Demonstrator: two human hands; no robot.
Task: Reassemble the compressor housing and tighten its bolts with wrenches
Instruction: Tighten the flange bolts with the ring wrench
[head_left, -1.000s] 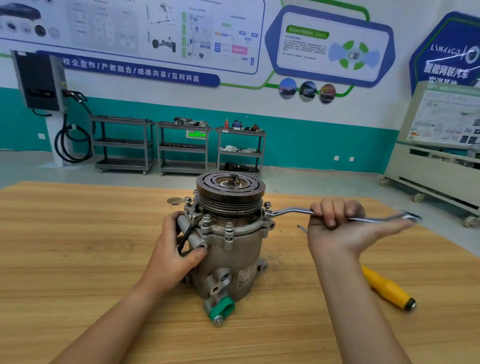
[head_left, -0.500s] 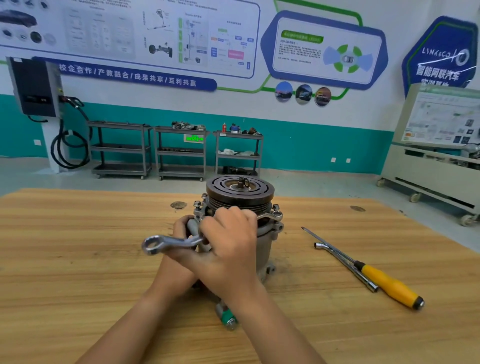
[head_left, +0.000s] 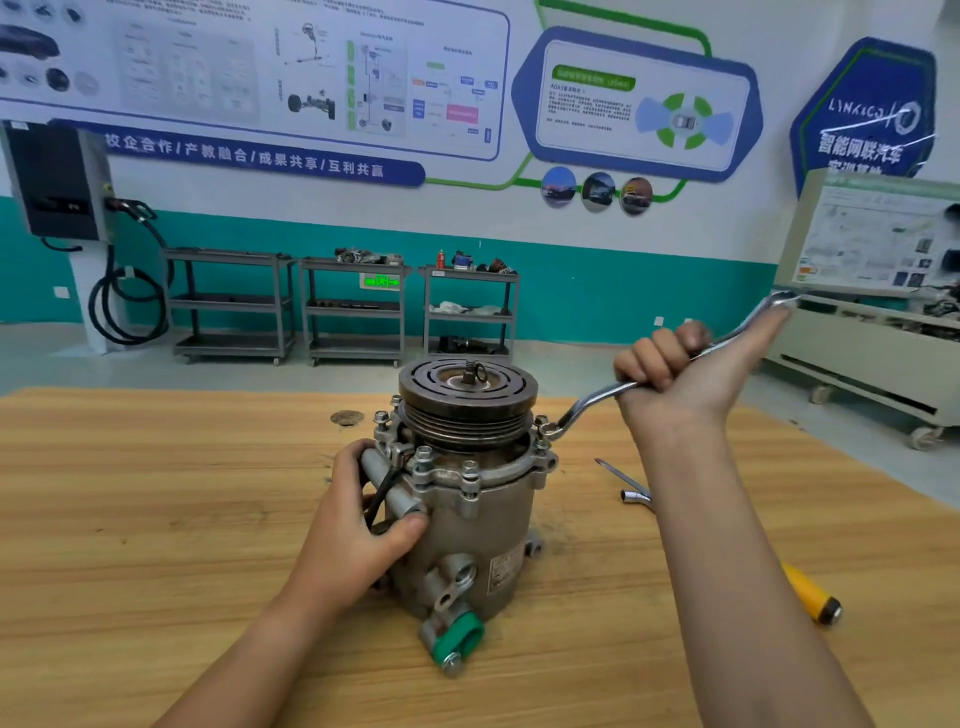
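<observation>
Head view: compressor (head_left: 467, 519) upright on desk (head_left: 156, 519). Your left hand (head_left: 353, 525), fingers wrapped round its side. Right hand (head_left: 675, 374), fingers clamped on wrench (head_left: 587, 405), ring on flange bolt (head_left: 543, 427). Tightening step, looks like. Next: steady pull, brace housing.

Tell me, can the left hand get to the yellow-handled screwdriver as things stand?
Probably not easily. The left hand grips the compressor, and the screwdriver lies far to its right, beyond the compressor and the right forearm, which cross the way.
</observation>
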